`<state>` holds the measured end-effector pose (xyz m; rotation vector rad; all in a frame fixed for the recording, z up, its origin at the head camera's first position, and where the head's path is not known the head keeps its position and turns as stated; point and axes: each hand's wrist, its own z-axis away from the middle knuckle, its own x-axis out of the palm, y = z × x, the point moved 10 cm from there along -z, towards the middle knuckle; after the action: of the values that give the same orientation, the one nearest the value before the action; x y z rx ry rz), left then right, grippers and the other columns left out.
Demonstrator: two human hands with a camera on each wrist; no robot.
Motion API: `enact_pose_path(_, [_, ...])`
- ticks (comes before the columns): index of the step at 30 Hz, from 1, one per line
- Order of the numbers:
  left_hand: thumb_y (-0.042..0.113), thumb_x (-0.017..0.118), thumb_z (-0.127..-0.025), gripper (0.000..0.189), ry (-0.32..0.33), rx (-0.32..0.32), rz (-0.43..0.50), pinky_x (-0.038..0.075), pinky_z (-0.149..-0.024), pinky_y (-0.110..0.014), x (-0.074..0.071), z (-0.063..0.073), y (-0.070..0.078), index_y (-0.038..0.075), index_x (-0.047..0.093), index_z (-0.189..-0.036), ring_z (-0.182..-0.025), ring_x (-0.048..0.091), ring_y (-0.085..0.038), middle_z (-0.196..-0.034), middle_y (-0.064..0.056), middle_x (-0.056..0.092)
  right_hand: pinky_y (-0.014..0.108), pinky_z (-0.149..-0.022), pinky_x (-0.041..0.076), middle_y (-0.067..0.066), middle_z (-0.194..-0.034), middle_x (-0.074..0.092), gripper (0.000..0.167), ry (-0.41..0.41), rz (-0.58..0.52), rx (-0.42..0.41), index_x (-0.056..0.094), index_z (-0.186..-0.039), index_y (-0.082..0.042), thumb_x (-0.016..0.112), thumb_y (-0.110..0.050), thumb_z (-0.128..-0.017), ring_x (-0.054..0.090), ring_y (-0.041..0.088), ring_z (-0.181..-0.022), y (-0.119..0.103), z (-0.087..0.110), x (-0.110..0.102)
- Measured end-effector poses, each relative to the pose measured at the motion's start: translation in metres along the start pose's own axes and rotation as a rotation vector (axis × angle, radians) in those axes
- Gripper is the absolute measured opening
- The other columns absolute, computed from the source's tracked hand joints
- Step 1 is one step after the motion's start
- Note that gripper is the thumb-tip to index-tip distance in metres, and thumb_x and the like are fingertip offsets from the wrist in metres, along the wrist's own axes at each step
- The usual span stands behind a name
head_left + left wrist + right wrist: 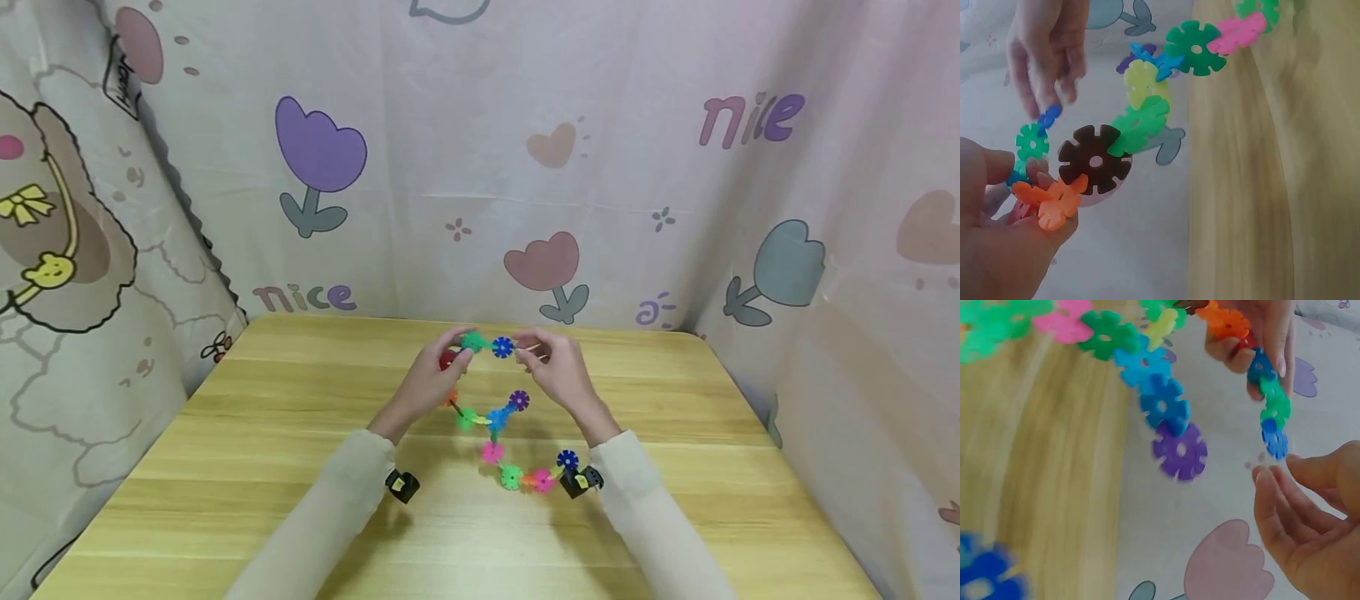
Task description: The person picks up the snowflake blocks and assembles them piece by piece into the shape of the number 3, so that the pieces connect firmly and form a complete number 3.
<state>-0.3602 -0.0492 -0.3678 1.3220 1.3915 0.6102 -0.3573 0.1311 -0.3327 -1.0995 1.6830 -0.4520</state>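
Observation:
A chain of colourful notched plastic discs (snowflake building discs) hangs above the table. My left hand (431, 379) pinches it near the red disc (447, 359), between thumb and fingers. Beyond that grip, a green disc (473, 342) and a blue end disc (502, 347) point toward my right hand (558, 367). The right thumb and fingertips stand parted, right at the blue disc's edge. From the left hand the chain runs down through orange (1060, 203), brown (1095, 160) and green discs. A side branch ends in a purple disc (1180, 450); the longer strand passes pink discs (492, 452).
The chain's lower end, a dark blue disc (567, 459), hangs near the black wrist camera (581, 482) on the right sleeve. Another black camera (402, 486) sits at the left wrist. Beneath is a wood-grain table (247, 467), with printed curtains (450, 167) behind.

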Motion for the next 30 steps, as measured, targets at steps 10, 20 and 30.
enact_pose_path(10, [0.015,0.05,-0.109,0.054,0.115,-0.087,-0.013,0.057,-0.077,-0.023,-0.045,0.005,-0.02,0.023,0.031,-0.16,-0.094,0.064,-0.036,-0.137,-0.022,0.048,0.027,-0.076,0.062,0.015,-0.103,0.077,0.016,-0.294,0.184,-0.065,0.074,-0.109,-0.002,0.073,-0.001,-0.093,0.074,0.023,-0.088,0.013,0.023,0.036])
enact_pose_path(20, [0.014,0.051,-0.109,0.059,0.126,-0.164,0.026,0.061,-0.091,-0.029,-0.055,0.011,-0.044,0.026,0.028,-0.161,-0.107,0.07,-0.042,-0.136,-0.022,0.045,0.048,-0.096,0.059,0.024,-0.119,0.073,0.036,-0.466,0.265,-0.105,0.069,-0.12,0.008,0.075,0.01,-0.084,0.07,0.04,-0.111,0.044,0.032,0.08])
enact_pose_path(30, [0.034,0.054,-0.108,0.041,0.14,-0.185,-0.097,0.052,-0.069,-0.022,-0.073,0.015,-0.055,0.014,0.059,-0.143,-0.093,0.067,-0.025,-0.137,-0.018,0.055,0.04,-0.089,0.059,0.013,-0.108,0.076,0.034,-0.429,0.306,-0.104,0.073,-0.115,0.0,0.084,-0.004,-0.083,0.067,0.021,-0.094,0.046,0.028,0.083])
